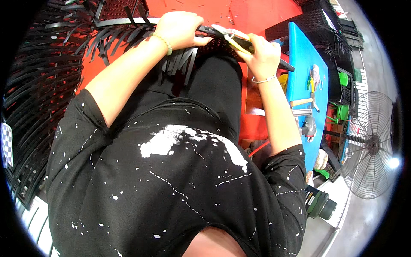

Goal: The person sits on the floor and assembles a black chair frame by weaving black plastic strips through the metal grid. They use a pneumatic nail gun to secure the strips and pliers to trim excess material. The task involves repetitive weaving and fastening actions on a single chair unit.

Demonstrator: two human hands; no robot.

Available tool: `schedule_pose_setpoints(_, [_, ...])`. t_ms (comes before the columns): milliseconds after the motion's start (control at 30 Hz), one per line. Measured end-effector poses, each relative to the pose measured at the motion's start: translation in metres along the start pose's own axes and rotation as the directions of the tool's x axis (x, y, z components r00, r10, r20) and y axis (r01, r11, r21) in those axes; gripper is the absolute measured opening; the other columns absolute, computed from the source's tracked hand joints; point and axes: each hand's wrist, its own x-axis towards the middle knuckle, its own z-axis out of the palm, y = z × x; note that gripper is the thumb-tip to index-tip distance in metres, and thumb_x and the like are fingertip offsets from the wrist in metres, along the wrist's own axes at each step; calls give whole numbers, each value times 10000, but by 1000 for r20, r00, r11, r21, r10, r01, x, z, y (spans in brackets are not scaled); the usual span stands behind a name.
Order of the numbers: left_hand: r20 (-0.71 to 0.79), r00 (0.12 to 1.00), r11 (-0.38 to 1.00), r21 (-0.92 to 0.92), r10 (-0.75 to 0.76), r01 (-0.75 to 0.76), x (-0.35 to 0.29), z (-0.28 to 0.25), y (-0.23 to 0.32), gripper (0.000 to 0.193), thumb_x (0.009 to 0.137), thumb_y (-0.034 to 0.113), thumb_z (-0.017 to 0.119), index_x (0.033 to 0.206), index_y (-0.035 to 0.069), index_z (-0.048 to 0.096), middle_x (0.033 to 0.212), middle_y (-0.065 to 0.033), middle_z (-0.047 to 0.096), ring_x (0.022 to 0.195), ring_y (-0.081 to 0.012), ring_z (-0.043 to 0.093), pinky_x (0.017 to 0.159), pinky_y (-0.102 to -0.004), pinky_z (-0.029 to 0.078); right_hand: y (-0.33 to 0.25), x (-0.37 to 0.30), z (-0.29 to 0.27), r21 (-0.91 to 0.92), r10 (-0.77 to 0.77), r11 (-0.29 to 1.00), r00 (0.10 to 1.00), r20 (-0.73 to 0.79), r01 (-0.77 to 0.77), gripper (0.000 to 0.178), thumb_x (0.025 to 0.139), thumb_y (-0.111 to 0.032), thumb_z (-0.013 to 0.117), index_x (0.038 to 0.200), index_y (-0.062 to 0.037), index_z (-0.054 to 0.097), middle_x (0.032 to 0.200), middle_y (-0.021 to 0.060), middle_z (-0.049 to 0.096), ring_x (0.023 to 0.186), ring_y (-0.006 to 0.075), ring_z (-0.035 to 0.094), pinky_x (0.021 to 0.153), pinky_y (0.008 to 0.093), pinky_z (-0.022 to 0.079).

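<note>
My right hand (263, 58) is closed around hand shears (233, 39) with yellow-green handles. Their silver blades reach left to a black woven piece (216, 45) lying across my lap. On that piece's edge rests my left hand (179, 31), fingers curled over black flat strips beside the blade tips; exactly what it grips is partly hidden. Below it hang several loose black strip ends (182, 64). A light-coloured bare rail (122, 22) of the piece continues to the left, with more strips sticking out along it.
At the right stands a blue table (297, 64) holding a hammer (303, 102), a grey power tool (308, 127) and small pliers (311, 82). Beyond it is a large fan (373, 144). Black strips (40, 98) crowd the left side. The floor covering (252, 13) is red, with scattered scraps.
</note>
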Motion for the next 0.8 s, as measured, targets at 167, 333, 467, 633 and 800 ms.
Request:
schedule_pose_setpoints(167, [-51,998,999,29,35,-34,-3,-1,1,425,863,541,689,833,117,680,782,-55,674,754,-261,690,693,-376,551,21,-36,-36,68,299,954,945,-135,-292,580,680,-388,924,1118,-86,692,987,112,699,851,272,676,781,373,533])
schedule_pose_setpoints(333, [-78,991,987,-106,113,-121,-2,-1,-3,323,960,415,606,891,110,684,804,-76,677,789,-275,689,710,-400,548,95,-176,-103,-337,652,684,749,-117,-648,737,720,-545,860,1225,-53,646,1116,166,681,1027,354,653,912,443,514])
schedule_pose_setpoints(467, [-12,988,975,-162,152,-152,-6,-9,-8,279,946,359,606,984,92,679,846,-91,681,849,-296,687,762,-410,548,137,-311,-164,-557,830,386,541,-139,-735,891,724,-648,803,1324,-18,611,1258,241,652,1158,408,623,989,469,483])
schedule_pose_setpoints(633, [74,975,960,-206,208,-189,-9,-13,-15,307,910,338,628,1048,64,655,914,-123,680,894,-325,677,785,-424,544,149,-435,-213,-512,988,-152,-114,-105,-846,875,770,-712,699,1320,-34,625,1251,262,653,1194,427,612,1012,491,474])
schedule_pose_setpoints(800, [108,978,962,-232,176,-147,-8,-18,-15,277,892,325,639,1017,78,650,890,-121,672,884,-338,669,802,-444,530,119,-460,-196,-656,975,-218,-187,-118,-722,556,912,-535,591,1256,-107,672,1265,258,645,1184,439,614,949,581,485])
